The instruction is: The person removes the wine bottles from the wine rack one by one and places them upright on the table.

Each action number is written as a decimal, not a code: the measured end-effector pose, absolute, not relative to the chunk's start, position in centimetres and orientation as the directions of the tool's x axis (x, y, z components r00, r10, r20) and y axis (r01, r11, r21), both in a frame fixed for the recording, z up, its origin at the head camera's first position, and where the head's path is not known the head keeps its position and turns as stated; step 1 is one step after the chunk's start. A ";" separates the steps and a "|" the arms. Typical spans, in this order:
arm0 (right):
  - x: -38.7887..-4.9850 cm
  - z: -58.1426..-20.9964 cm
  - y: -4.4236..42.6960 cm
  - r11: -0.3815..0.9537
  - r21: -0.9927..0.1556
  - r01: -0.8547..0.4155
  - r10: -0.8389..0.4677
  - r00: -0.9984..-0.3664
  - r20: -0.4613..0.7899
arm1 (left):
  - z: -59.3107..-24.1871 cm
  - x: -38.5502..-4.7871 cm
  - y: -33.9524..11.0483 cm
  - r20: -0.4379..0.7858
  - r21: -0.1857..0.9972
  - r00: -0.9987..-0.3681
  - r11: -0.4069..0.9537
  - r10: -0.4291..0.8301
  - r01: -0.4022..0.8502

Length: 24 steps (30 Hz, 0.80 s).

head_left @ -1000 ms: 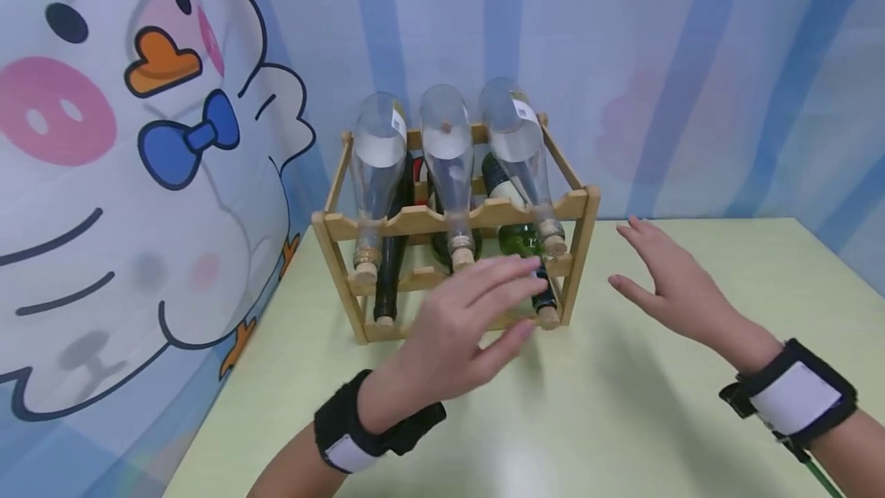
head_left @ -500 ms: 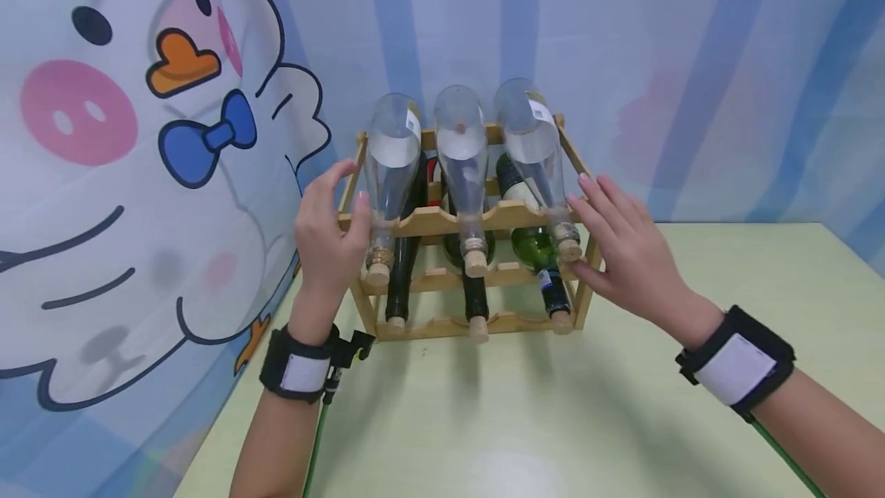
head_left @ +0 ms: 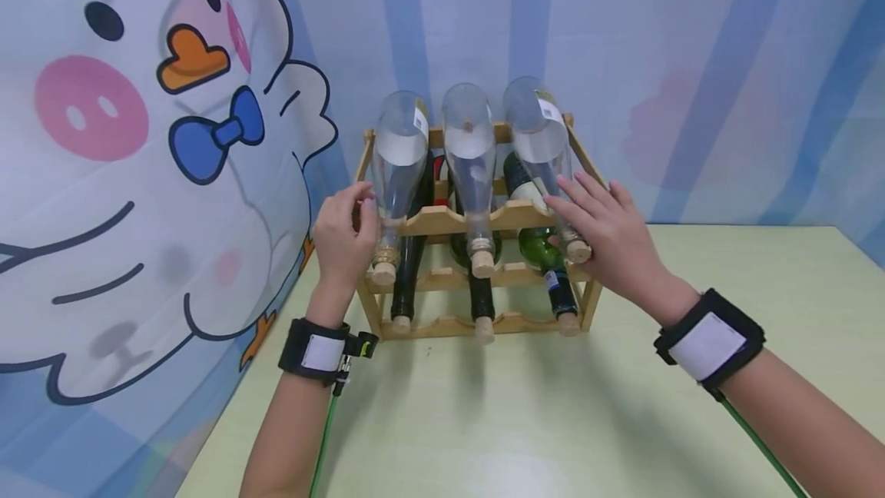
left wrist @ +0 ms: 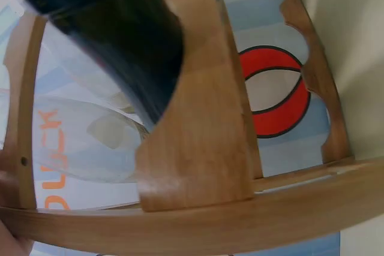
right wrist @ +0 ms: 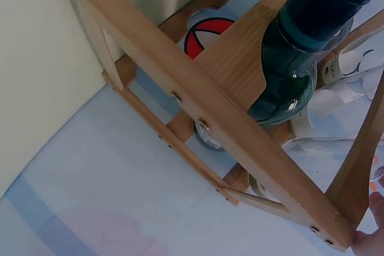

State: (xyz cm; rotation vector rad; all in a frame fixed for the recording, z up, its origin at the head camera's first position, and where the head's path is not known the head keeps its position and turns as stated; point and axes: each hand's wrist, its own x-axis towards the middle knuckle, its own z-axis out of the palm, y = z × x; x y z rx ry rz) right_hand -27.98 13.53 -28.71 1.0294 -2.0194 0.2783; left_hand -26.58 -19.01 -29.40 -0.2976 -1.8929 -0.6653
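A wooden rack (head_left: 442, 220) holds three clear corked bottles (head_left: 472, 137) on top and three dark or green corked bottles (head_left: 408, 267) below, necks facing forward. My left hand (head_left: 343, 240) grips the rack's upper front left corner with bent fingers; part of it shows at the lower left edge of the left wrist view (left wrist: 9, 241). At the upper front right corner, my right hand (head_left: 611, 240) lays its fingers over the rail beside the right clear bottle's neck, its thumb lower down. Fingertips (right wrist: 373, 232) touch the corner post in the right wrist view.
The rack stands on a pale green table (head_left: 484, 421) near a blue striped backdrop (head_left: 691, 83). A cartoon bird print (head_left: 173, 252) covers the cloth at the left. Green cables (head_left: 760, 444) run from both wristbands.
My left hand has moved from in front of the rack to its left corner and closed there. My right hand has come leftward onto the right corner. The rack appears slightly farther right.
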 end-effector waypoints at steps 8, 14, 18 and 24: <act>-27.6 -28.7 13.2 0.626 0.129 -0.769 -0.543 -0.311 0.780 | -29.8 -27.1 -18.9 0.924 0.279 -0.367 0.838 -0.103 0.468; -26.2 -28.5 13.1 0.553 0.120 -0.824 -0.542 -0.247 0.803 | -29.6 -27.0 -19.2 0.914 0.325 -0.387 0.796 -0.125 0.510; -24.8 -28.2 13.6 0.506 0.099 -0.857 -0.527 -0.216 0.822 | -29.2 -26.3 -19.3 0.837 0.524 -0.494 0.608 -0.236 0.597; -22.4 -27.5 13.9 0.419 0.047 -0.907 -0.465 -0.170 0.869 | -27.5 -23.0 -16.7 0.906 0.422 -0.327 0.637 -0.268 0.645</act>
